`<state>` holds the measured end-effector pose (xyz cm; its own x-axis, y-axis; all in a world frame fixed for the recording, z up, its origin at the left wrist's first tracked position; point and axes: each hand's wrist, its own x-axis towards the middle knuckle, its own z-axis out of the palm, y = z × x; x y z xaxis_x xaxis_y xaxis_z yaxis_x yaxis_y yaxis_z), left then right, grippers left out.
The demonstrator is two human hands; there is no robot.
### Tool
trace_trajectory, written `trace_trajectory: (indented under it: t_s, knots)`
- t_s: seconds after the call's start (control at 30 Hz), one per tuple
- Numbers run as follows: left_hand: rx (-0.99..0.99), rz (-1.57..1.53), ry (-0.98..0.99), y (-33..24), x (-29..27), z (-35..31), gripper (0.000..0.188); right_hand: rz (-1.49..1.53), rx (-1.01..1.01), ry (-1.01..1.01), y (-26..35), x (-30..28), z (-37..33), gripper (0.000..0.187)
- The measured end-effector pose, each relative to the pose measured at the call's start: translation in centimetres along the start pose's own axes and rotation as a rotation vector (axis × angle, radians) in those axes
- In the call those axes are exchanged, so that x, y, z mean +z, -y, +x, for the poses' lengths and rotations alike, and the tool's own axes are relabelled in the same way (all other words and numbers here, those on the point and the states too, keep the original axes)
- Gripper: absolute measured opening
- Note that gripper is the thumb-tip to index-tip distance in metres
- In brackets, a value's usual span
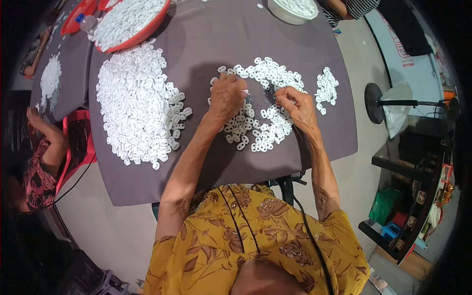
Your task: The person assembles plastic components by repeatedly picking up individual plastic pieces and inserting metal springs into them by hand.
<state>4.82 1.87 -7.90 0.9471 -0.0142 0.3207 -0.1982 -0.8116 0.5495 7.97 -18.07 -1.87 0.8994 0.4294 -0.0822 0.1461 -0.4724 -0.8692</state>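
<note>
Both hands work over a loose ring of small white oval plastic pieces (268, 73), each with two holes, on a table under a grey-brown cloth (206, 34). My left hand (228, 98) is at the ring's left side, fingers curled in; what they hold is hidden. At the right side my right hand (297, 105) pinches thumb against forefinger, the thing between them too small to name. Thin dark strands (269, 94) lie between the hands. A large heap of the same pieces (135, 103) spreads left of my left forearm; a small pile (326, 88) lies right of my right hand.
A red basket (147, 32) full of white pieces stands far left, beside a clear bottle with a blue cap (86, 22). A white bowl (290, 18) of pieces sits at the far side. Other people sit at the left and far right. A black pole stand (374, 103) is right of the table.
</note>
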Motion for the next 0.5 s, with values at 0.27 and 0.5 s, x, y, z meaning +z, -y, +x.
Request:
trace_trajectory:
  t_s: [0.27,0.5]
  knots:
    - [-0.059,-0.297,-0.149,-1.1,-1.4,0.6,0.008,0.039,-0.011,0.036,0.3,0.3,0.6,0.010]
    - [-0.517,-0.981,-0.016,-3.7,-4.3,0.7,0.015,0.217,-0.066,0.015,3.7,1.0,1.7,0.010]
